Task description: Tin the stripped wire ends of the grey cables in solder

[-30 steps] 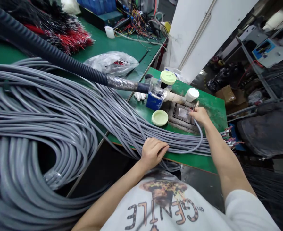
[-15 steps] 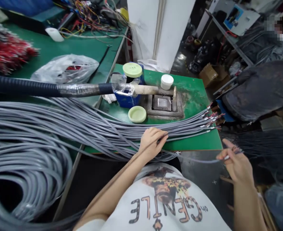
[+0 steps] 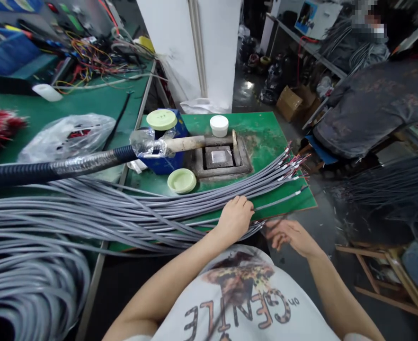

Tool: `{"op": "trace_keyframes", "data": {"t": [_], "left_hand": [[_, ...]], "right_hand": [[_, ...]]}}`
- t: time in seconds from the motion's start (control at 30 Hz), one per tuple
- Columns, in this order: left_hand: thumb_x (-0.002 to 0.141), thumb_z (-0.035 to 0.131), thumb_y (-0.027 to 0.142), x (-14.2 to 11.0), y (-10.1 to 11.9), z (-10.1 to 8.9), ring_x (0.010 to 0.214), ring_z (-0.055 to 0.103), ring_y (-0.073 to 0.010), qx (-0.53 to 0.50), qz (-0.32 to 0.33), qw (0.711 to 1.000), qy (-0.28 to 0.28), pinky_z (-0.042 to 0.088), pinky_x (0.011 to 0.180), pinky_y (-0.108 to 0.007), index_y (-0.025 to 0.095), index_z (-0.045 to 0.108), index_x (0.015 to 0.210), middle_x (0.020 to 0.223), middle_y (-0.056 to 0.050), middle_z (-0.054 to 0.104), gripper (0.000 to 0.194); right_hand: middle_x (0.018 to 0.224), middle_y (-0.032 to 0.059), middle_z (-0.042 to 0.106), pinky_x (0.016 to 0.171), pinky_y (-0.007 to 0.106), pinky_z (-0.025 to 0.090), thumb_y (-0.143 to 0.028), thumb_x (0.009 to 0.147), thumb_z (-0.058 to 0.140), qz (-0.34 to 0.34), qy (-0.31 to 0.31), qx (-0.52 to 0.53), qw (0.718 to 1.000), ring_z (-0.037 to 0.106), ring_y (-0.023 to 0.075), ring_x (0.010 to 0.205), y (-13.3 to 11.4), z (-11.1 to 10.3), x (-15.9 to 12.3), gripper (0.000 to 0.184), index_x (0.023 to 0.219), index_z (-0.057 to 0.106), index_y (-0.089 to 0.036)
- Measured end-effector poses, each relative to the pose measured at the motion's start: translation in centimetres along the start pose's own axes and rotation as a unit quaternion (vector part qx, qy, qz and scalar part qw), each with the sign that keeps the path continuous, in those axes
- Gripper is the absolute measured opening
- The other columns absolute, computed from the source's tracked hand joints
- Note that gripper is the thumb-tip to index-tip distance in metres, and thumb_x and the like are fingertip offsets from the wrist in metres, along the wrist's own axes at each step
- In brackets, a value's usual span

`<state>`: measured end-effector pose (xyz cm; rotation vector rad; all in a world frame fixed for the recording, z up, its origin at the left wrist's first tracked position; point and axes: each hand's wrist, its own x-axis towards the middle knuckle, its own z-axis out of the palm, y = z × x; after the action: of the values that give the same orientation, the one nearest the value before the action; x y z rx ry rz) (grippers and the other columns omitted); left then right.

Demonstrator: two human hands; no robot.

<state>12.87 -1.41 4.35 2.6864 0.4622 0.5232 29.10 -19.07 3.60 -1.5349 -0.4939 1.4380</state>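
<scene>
A thick bundle of grey cables (image 3: 209,201) runs across the green table, with stripped, coloured wire ends and white labels at its right end. My left hand (image 3: 235,217) is closed over a grey cable (image 3: 278,201) at the bundle's near side, fingers curled down; that cable's labelled end points right, apart from the others. My right hand (image 3: 292,237) is off the table's front edge, fingers apart and slightly blurred, with no cable visible in it. Its fingertips are beside a lower group of cable ends (image 3: 256,228) that hangs near my shirt.
A soldering pot (image 3: 219,157) is set in the table, with a ribbed extraction hose (image 3: 88,161) ending beside it. Nearby are a blue container (image 3: 162,163), a pale green lid (image 3: 182,181) and a white tub (image 3: 219,126). Another person (image 3: 375,106) is at the right.
My right hand has let go of the cable end and come left towards my left hand. My left hand has shifted slightly right and down. The view has turned to the right.
</scene>
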Motion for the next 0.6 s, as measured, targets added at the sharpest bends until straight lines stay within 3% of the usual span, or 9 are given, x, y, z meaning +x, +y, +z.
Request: {"op": "trace_keyframes", "data": {"t": [0.03,0.1,0.17,0.23,0.33,0.43,0.53,0.6], "left_hand": [[0.089,0.053,0.019,-0.4,0.1,-0.5,0.084,0.054,-0.021,-0.044,-0.004,0.999,0.009,0.045,0.075,-0.035,0.018,0.057,0.087,0.085,-0.007,0.058,0.005],[0.091,0.051,0.019,-1.2,0.3,-1.5,0.083,0.054,-0.0191,-0.129,-0.023,0.991,0.014,0.047,0.076,-0.033,0.019,0.057,0.088,0.086,-0.006,0.058,0.007],[0.09,0.051,0.02,-2.1,0.5,-2.3,0.081,0.055,-0.018,-0.193,-0.03,0.981,-0.009,0.047,0.072,-0.03,0.02,0.058,0.089,0.085,-0.005,0.058,0.007],[0.09,0.051,0.02,-2.7,0.7,-2.6,0.078,0.055,-0.0171,-0.239,-0.048,0.97,-0.02,0.047,0.068,-0.028,0.02,0.058,0.087,0.082,-0.004,0.058,0.008],[0.09,0.053,0.022,-3.1,0.7,-2.4,0.075,0.055,-0.0156,-0.299,-0.095,0.95,-0.014,0.046,0.065,-0.026,0.019,0.06,0.087,0.08,-0.004,0.058,0.009],[0.088,0.058,0.025,-3.4,0.3,-2.2,0.072,0.055,-0.0139,-0.379,-0.15,0.913,0.005,0.046,0.064,-0.025,0.018,0.063,0.087,0.079,-0.003,0.061,0.009],[0.083,0.064,0.029,-4.0,-0.8,-2.9,0.069,0.056,-0.0125,-0.482,-0.23,0.841,0.087,0.046,0.064,-0.025,0.016,0.066,0.084,0.077,-0.003,0.064,0.013],[0.078,0.07,0.031,-4.4,-1.8,-3.6,0.066,0.055,-0.0115,-0.54,-0.285,0.775,0.165,0.045,0.063,-0.024,0.015,0.068,0.081,0.074,-0.002,0.065,0.016]], "right_hand": [[0.09,0.0138,0.073,0.049,0.03,0.05,-0.057,0.082,0.056,-0.024,0.024,0.037,0.999,0.065,0.0182,0.058,-1.1,0.7,0.7,0.051,0.11,0.063,-0.015],[0.092,0.0114,0.072,0.043,0.026,0.044,-0.054,0.084,0.053,-0.132,0.134,0.09,0.978,0.061,0.0154,0.054,-3.2,1.5,1.6,0.045,0.11,0.061,-0.018],[0.089,0.0075,0.072,0.043,0.025,0.041,-0.049,0.087,0.05,-0.256,0.227,0.101,0.934,0.059,0.0146,0.054,-5.4,2.1,1.9,0.036,0.109,0.059,-0.022],[0.081,0.0047,0.07,0.048,0.026,0.042,-0.046,0.089,0.046,-0.348,0.26,0.081,0.897,0.06,0.0158,0.057,-7.5,3.2,1.8,0.03,0.107,0.058,-0.024],[0.053,-0.0007,0.056,0.049,0.028,0.042,-0.049,0.093,0.037,-0.412,0.272,0.008,0.87,0.053,0.016,0.048,-9.8,6.0,1.9,0.033,0.096,0.059,-0.024],[0.048,-0.0019,0.049,0.047,0.027,0.039,-0.052,0.093,0.036,-0.383,0.234,-0.175,0.876,0.047,0.0138,0.041,-10.9,8.9,3.0,0.039,0.087,0.061,-0.024],[0.063,0.0014,0.06,0.054,0.026,0.043,-0.048,0.094,0.038,-0.343,0.128,-0.339,0.866,0.056,0.0138,0.052,-10.9,10.5,4.8,0.035,0.091,0.063,-0.024],[0.068,0.0019,0.062,0.059,0.024,0.045,-0.046,0.096,0.037,-0.337,0.092,-0.375,0.859,0.058,0.014,0.058,-10.6,10.8,6.0,0.035,0.093,0.063,-0.024]]}}
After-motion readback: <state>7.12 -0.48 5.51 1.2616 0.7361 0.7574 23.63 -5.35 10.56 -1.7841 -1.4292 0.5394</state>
